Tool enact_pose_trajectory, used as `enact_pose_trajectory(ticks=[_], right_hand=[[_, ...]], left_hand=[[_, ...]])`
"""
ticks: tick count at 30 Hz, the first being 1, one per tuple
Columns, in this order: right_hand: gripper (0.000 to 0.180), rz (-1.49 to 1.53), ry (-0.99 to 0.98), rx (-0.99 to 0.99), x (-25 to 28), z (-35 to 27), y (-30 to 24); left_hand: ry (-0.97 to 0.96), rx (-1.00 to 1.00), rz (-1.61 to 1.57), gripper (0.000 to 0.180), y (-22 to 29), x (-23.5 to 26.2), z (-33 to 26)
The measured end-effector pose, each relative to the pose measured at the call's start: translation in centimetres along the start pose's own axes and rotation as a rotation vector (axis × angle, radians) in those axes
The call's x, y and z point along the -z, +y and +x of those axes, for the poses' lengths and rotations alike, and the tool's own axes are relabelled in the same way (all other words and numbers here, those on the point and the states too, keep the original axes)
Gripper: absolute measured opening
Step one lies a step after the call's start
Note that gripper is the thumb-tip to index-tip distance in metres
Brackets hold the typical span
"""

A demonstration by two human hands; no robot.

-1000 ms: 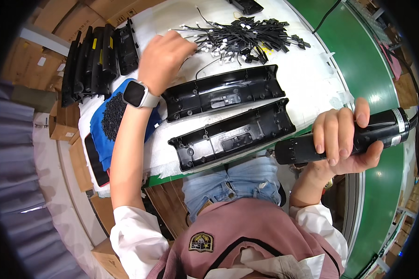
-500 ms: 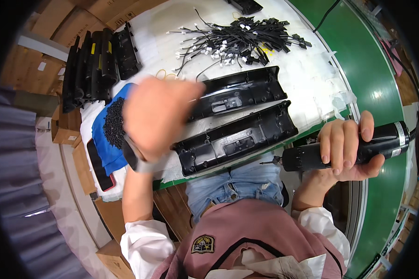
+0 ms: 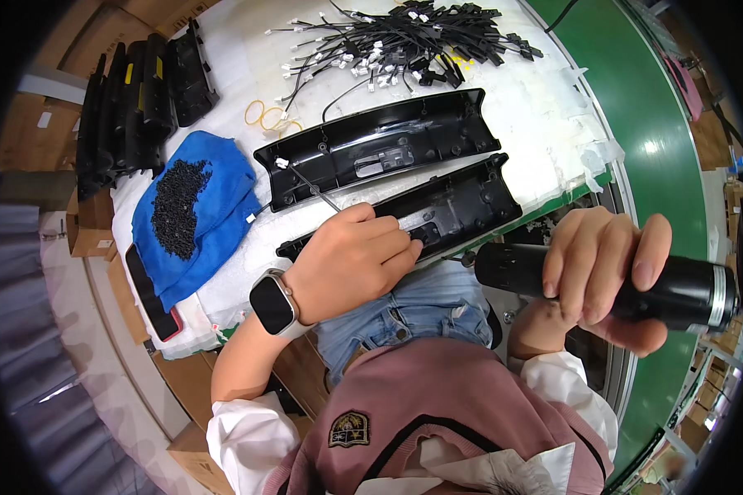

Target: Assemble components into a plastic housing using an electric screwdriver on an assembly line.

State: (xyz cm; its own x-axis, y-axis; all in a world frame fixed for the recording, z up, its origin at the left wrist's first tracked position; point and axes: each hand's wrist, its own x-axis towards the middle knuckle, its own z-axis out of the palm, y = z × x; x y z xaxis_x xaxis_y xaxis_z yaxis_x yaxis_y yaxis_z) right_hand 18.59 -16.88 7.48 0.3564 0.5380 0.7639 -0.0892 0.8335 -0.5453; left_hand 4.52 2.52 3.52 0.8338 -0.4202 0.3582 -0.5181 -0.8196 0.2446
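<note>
My left hand (image 3: 355,257), with a watch on its wrist, is over the nearer black plastic shell (image 3: 483,198). Its fingers are closed on a thin black cable (image 3: 315,188), pinching it by the shell's middle recess. The cable's white plug (image 3: 281,163) lies over the left end of the farther black shell (image 3: 437,124), which rests hollow side up. At the right, my right hand (image 3: 598,268) is wrapped round a black electric screwdriver (image 3: 512,266), held off the table with its front end pointing left.
Loose black screws (image 3: 176,206) are heaped on a blue cloth (image 3: 231,177) at the left, beside a phone (image 3: 150,293). Stacked shells (image 3: 140,99) stand at the far left. A pile of cables (image 3: 404,41) lies at the back, with yellow rubber bands (image 3: 266,115) nearer.
My left hand, blurred before near the screws and farther shell, is now down over the nearer shell with a cable. The screwdriver stays in my right hand. The view has shifted slightly.
</note>
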Motion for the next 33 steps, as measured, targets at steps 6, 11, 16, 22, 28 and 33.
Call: enact_pose_trajectory(ticks=[6, 11, 16, 22, 28, 33], right_hand=[[0.046, -0.116, -0.175, -0.051, -0.5, 0.5, 0.4], [0.046, -0.149, -0.200, -0.123, -1.2, 0.5, 0.7], [0.046, -0.124, -0.202, -0.151, -1.5, 0.5, 1.3], [0.048, -0.144, -0.235, -0.162, -1.7, 1.1, 1.8], [0.040, -0.209, -0.218, -0.202, -2.6, 1.1, 2.2], [0.031, -0.194, -0.205, -0.184, -3.3, 0.7, 3.4]], left_hand=[[0.103, 0.072, -0.150, 0.026, -0.1, -0.7, -0.8], [-0.025, 0.071, -0.091, 0.027, 0.4, -0.2, -0.7], [-0.025, 0.103, -0.039, 0.024, 0.6, -0.4, -0.4], [-0.005, 0.113, -0.063, 0.019, 0.6, -0.6, -0.5], [-0.006, 0.089, -0.025, 0.014, 0.7, -0.9, -0.7], [0.011, 0.090, -0.018, 0.012, 0.6, -1.1, -0.9]])
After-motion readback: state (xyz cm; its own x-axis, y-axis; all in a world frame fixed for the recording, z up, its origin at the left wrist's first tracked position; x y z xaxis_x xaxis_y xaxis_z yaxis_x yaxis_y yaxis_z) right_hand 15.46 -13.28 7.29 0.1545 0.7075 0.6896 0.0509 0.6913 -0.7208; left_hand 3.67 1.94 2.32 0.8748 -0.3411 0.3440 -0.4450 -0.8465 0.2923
